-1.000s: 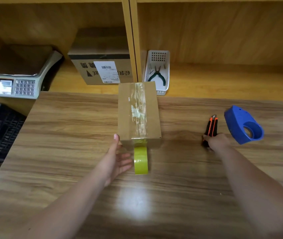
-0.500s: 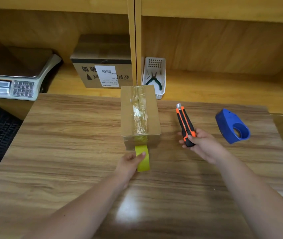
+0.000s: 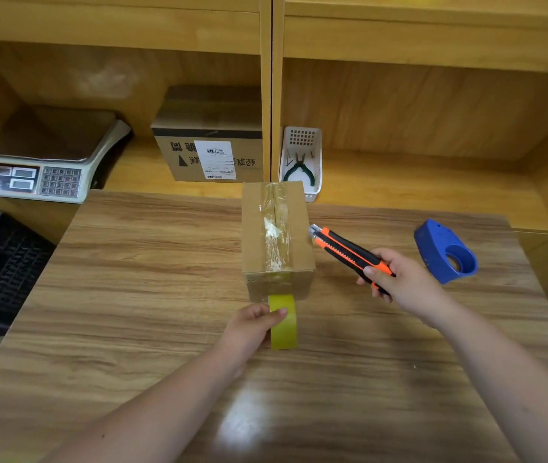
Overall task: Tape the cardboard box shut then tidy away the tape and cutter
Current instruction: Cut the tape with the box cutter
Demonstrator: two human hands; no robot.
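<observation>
Cardboard box [image 3: 277,235] at the table's [image 3: 132,295] far middle; our left hand [image 3: 252,325] grips the yellow tape roll [image 3: 284,324] upright against its near face, while our right hand [image 3: 399,279] clasps the orange cutter [image 3: 346,250] beside its right edge.

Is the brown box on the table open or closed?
Closed. The cardboard box has its top flaps flat, with clear tape running along the seam.

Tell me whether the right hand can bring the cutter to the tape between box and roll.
Probably yes: the right hand holds the cutter beside the box, nothing between.
</observation>
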